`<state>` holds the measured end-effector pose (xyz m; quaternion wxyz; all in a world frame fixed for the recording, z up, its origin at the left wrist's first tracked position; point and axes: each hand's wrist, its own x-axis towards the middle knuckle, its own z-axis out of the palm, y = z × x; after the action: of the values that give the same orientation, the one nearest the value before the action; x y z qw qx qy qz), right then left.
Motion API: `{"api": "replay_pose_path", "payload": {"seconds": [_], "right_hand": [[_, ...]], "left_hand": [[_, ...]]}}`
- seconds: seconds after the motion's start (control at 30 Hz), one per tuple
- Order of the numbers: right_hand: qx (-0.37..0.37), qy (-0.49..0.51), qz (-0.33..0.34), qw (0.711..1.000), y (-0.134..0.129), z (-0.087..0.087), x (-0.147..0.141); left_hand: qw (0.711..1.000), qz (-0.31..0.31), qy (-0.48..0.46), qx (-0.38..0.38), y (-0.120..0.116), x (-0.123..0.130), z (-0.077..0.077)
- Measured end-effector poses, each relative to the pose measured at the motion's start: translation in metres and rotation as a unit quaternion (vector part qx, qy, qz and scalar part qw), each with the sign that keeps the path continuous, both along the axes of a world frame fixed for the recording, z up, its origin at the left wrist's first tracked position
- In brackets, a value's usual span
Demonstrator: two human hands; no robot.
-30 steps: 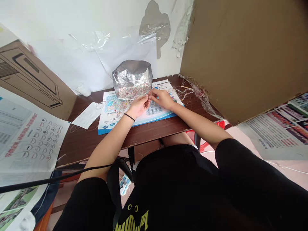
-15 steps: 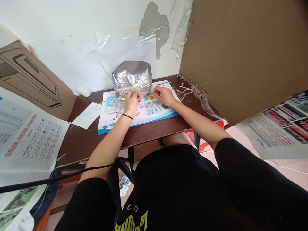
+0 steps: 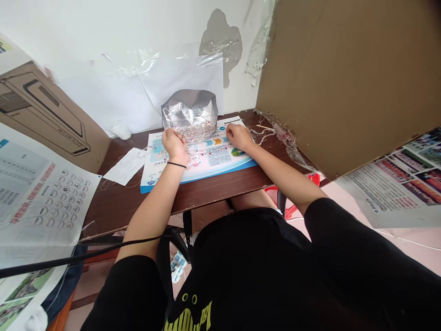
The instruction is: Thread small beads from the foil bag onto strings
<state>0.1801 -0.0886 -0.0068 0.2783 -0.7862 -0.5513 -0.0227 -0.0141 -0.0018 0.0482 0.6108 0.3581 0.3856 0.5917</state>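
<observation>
A silvery foil-lined bag (image 3: 191, 112) stands wide-mouthed against the wall, with many small pink and white beads (image 3: 198, 132) inside. My left hand (image 3: 175, 146) is closed at the bag's lower left edge; what its fingers hold is too small to make out. To the right of the bag, my right hand (image 3: 238, 136) is closed in a pinch above a printed board (image 3: 220, 158). Anything between those fingertips is too fine to see. A thin beaded string (image 3: 210, 150) lies across the board between the hands.
A brown table (image 3: 206, 196) carries the board and a white paper slip (image 3: 127, 165). Cardboard stands on the left (image 3: 51, 105) and right (image 3: 344, 82). Pale cords (image 3: 265, 133) and crumpled clear plastic (image 3: 292, 145) lie at the right. A black cable (image 3: 86, 254) crosses my left arm.
My left hand has moved left, from the front of the bag to its lower left edge. My right hand has shifted slightly right and down.
</observation>
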Motion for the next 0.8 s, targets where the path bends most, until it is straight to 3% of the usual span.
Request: {"api": "replay_pose_path", "payload": {"seconds": [0.27, 0.53, 0.63, 0.73, 0.8], "right_hand": [[-0.006, -0.025, -0.03, 0.999, -0.002, 0.002, 0.004], [-0.026, -0.021, -0.024, 0.999, -0.002, 0.002, 0.004], [-0.026, -0.011, -0.024, 0.999, -0.001, 0.0, 0.006], [0.031, 0.007, -0.029, 0.999, 0.0, -0.002, 0.009], [0.093, 0.031, -0.017, 0.995, 0.001, -0.003, 0.009]], "left_hand": [[0.999, 0.041, -0.014, -0.014, 0.003, -0.007, 0.012], [1.0, 0.025, 0.018, 0.005, 0.011, -0.007, 0.003], [0.999, -0.021, 0.04, 0.017, 0.007, -0.005, 0.001], [0.985, -0.136, 0.108, 0.017, -0.003, -0.003, 0.001], [0.958, -0.216, 0.183, 0.039, -0.011, -0.002, -0.001]]}}
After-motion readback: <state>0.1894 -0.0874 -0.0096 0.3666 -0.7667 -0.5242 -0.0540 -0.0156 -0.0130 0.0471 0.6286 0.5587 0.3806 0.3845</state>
